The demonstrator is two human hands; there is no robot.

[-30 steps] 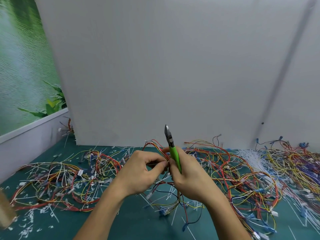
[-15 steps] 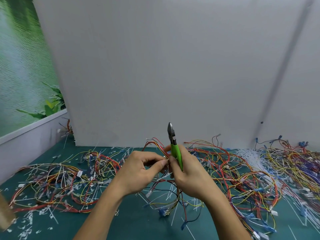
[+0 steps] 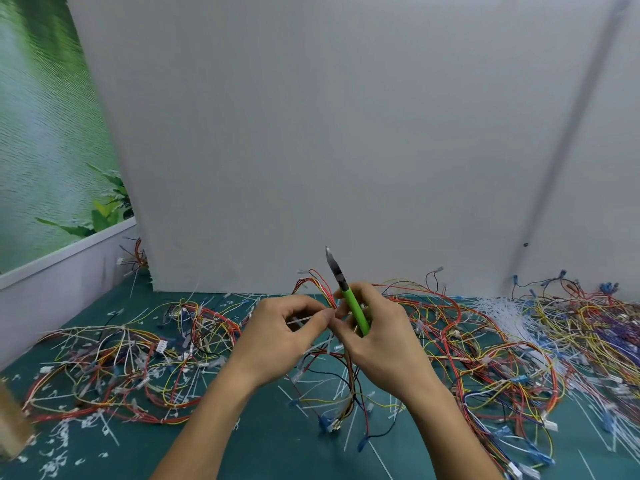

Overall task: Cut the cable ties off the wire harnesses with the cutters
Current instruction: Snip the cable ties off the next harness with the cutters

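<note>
My right hand (image 3: 377, 341) grips the green-handled cutters (image 3: 349, 299), whose dark jaws point up and slightly left, away from the wires. My left hand (image 3: 280, 337) pinches a white cable tie (image 3: 301, 319) between thumb and forefinger, right against my right fingertips. Below both hands hangs a wire harness (image 3: 339, 386) of red, yellow and black wires, with blue connectors on the green mat (image 3: 270, 452). How the harness is held is hidden behind my fingers.
Tangled harnesses lie left (image 3: 114, 372) and right (image 3: 485, 358) on the mat. A pile of white ties (image 3: 502, 313) sits at the right rear. Cut tie scraps litter the front left. A grey wall panel (image 3: 329, 133) stands close behind. A wooden block (image 3: 10, 427) is at the left edge.
The cutters tilted a little further left. A white cable tie now shows in my left pinch, pulled leftward out from between the hands. Both hands stay together over the harness.
</note>
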